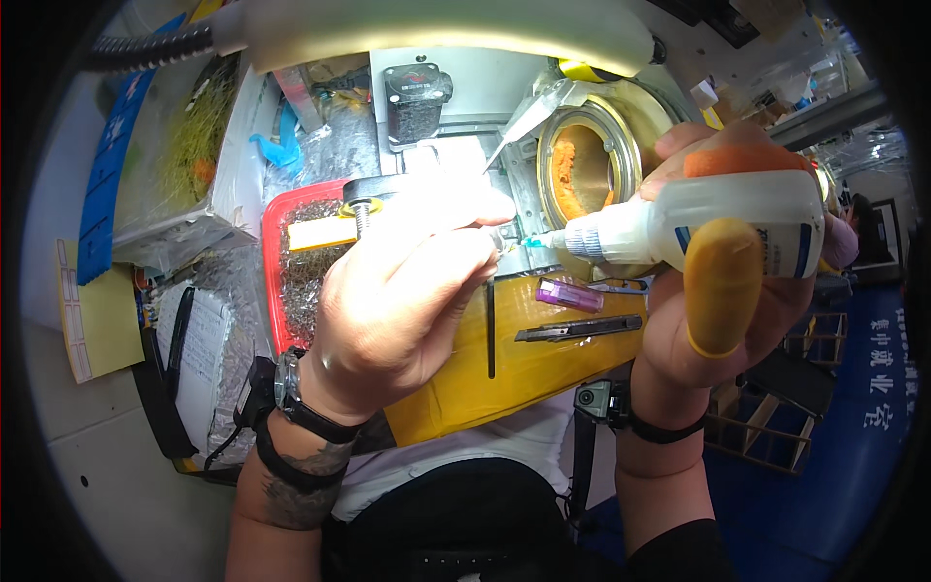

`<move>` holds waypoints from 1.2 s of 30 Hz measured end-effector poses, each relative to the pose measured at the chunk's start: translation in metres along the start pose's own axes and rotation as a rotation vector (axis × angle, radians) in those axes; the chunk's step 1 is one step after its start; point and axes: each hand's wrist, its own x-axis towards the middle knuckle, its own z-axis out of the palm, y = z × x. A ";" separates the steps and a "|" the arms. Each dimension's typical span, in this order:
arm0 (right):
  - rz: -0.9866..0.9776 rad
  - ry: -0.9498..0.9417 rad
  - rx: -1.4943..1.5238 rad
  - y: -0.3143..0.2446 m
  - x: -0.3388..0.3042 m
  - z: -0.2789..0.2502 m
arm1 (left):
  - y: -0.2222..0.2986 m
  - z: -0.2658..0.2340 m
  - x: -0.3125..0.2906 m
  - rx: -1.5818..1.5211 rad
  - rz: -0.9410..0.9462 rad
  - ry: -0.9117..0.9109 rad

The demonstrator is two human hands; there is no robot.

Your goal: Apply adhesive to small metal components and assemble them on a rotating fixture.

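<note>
My left hand point(398, 301) is closed in a pinch at the middle of the bench, brightly lit by the lamp. What its fingertips hold is too small and glared to make out. In my right hand point(722, 286) is a translucent white squeeze bottle point(621, 233), tipped sideways with its nozzle toward the left fingertips. A blue-green bit point(533, 242) shows at the nozzle's tip. Orange and yellow finger covers sit on two fingers of my right hand. Whether the nozzle touches the pinched thing I cannot tell.
Below the hands, a purple lighter point(569, 294) and a box cutter point(579, 329) lie on a yellow-taped surface point(456, 388). A red tray point(272, 262) of small dark bits stands left. Behind are a round brass vessel point(627, 136), a dark-capped jar point(415, 107) and an overhead lamp point(446, 29).
</note>
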 end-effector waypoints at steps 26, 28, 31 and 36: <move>0.577 0.234 -0.507 0.107 -0.035 -0.296 | 0.016 -0.004 0.009 0.133 0.005 -0.043; 0.533 0.183 -0.693 0.097 -0.037 -0.285 | 0.013 -0.004 0.010 0.115 0.026 -0.038; 0.333 0.148 -0.873 0.048 -0.061 -0.226 | 0.012 -0.005 0.009 0.135 0.036 -0.048; 0.571 -0.532 -0.639 -0.014 -0.120 -0.112 | 0.011 -0.001 0.007 0.107 0.030 -0.033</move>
